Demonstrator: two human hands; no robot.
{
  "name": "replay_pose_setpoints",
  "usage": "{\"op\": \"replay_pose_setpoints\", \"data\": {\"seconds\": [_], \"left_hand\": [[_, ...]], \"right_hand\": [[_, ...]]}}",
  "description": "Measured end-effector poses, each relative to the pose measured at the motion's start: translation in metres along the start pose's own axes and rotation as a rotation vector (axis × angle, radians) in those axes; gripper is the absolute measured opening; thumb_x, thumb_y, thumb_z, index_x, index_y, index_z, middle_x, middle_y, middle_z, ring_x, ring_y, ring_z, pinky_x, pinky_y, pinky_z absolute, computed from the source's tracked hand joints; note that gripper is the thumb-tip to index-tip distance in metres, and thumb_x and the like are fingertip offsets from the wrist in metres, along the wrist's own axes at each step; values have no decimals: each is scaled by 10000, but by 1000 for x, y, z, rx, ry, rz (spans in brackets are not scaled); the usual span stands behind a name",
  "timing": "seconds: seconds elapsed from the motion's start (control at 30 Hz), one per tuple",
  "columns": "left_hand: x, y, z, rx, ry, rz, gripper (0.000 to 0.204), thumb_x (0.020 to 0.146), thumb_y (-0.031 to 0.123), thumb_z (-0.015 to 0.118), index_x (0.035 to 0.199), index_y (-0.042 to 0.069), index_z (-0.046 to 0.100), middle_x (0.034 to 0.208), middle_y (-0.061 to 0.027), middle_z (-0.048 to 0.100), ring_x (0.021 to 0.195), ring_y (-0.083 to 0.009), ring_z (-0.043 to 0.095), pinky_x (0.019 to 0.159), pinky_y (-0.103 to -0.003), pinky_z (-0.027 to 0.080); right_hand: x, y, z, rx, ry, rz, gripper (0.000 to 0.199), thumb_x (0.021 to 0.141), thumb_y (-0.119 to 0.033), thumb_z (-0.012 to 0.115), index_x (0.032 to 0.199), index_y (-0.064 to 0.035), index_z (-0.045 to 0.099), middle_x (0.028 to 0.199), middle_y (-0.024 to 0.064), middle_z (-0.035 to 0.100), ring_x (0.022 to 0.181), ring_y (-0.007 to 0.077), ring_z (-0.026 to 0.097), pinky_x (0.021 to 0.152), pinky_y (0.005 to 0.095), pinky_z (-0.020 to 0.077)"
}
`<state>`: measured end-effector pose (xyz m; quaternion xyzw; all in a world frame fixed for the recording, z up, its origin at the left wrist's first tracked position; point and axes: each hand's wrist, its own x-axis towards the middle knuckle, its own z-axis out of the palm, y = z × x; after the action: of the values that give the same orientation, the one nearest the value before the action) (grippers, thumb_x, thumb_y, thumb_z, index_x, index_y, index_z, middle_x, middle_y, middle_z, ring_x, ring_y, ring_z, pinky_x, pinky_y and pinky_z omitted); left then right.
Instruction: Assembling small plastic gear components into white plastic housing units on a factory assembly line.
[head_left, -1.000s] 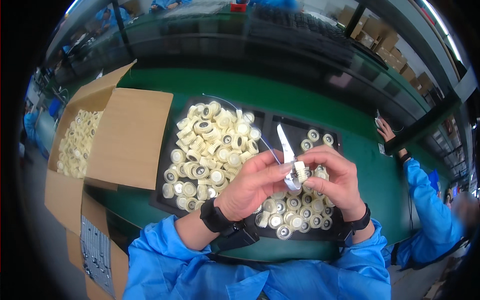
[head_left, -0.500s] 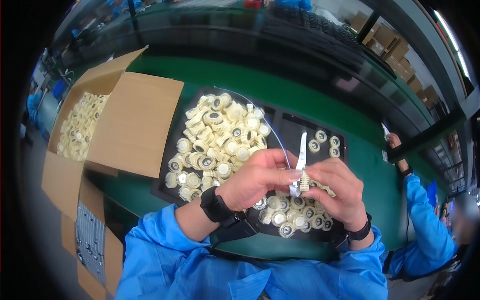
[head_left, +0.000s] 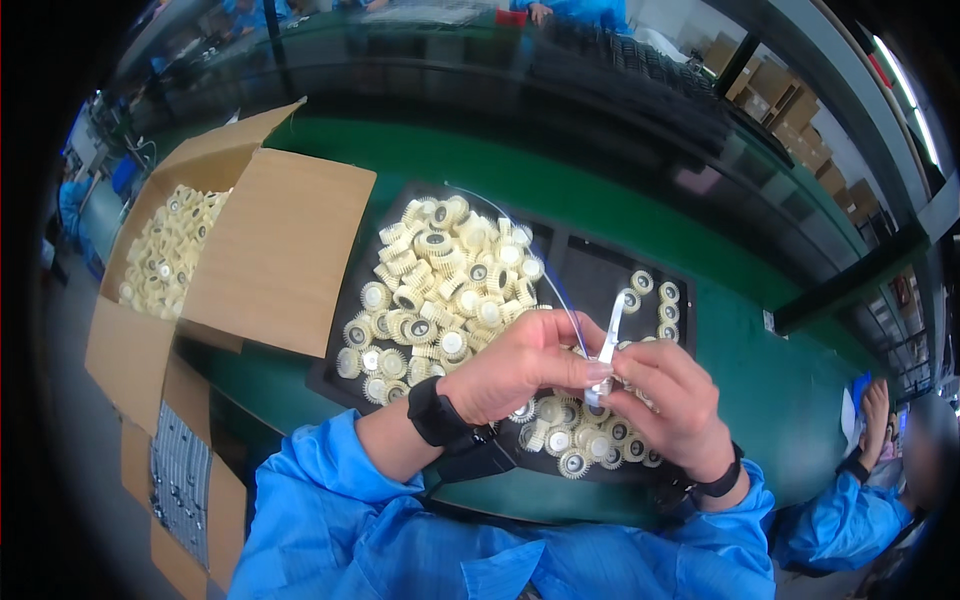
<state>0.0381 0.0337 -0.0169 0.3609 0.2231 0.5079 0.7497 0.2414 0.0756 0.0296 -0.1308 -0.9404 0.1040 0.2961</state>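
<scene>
My left hand pinches a slim white tool between thumb and fingers; its long end points up and slightly right. Close to those fingers, a thin blue-and-white strip curves up over the gears to the far left. My right hand is closed at the tool's lower end, its fingertips on a cream toothed gear that is mostly covered. Beneath both hands lies a cluster of similar gears, some with dark centres. A larger heap of gears fills the left part of the black tray.
Several gears stand in short rows at the tray's right. An open cardboard box of gears is on the left, above another carton with grey packing. The green table extends rightward, where a co-worker's hand shows. A dark shelf edge runs behind.
The white tool and my fingers have shifted slightly, and the gear is now more covered. The co-worker's hand has drawn back from the table toward the lower right.
</scene>
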Motion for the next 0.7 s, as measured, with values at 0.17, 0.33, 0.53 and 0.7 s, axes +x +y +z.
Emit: {"op": "replay_pose_setpoints", "data": {"seconds": [0.17, 0.33, 0.53, 0.7], "left_hand": [[6, 4, 0, -168, 153, 42, 394, 906, 110, 602, 1255, 1, 453, 1197, -134, 579, 1132, -276, 594, 883, -345, 519], [-2, 0, 1, -262, 96, 153, 375, 952, 219, 564, 1253, 14, 473, 1168, -136, 584, 1074, -207, 594, 941, -354, 486], [0, -1, -3, -220, 242, 88, 408, 963, 318, 547, 1248, 45, 443, 1140, -142, 598, 980, -223, 642, 844, -300, 521], [1, -13, -4, 77, 95, -33, 330, 954, 245, 547, 1205, 39, 484, 1050, -82, 629, 898, -130, 638, 749, -224, 491]], "right_hand": [[28, 1, -29, 270, 11, 271, 766, 740, -187, 780, 1367, 35, 400, 1242, 239, 533, 1000, 365, 597, 817, 372, 519], [70, 11, 3, 169, -328, 148, 589, 804, -165, 707, 1296, 26, 445, 1166, 238, 557, 1016, 408, 577, 868, 435, 486], [138, 152, -15, -265, 359, 209, 437, 891, -73, 573, 1307, -9, 453, 1177, 222, 551, 1049, 388, 563, 896, 397, 455], [56, 334, -18, -735, 123, 714, 389, 910, -258, 556, 1191, -2, 475, 1042, 321, 560, 943, 476, 575, 812, 524, 473]]}}
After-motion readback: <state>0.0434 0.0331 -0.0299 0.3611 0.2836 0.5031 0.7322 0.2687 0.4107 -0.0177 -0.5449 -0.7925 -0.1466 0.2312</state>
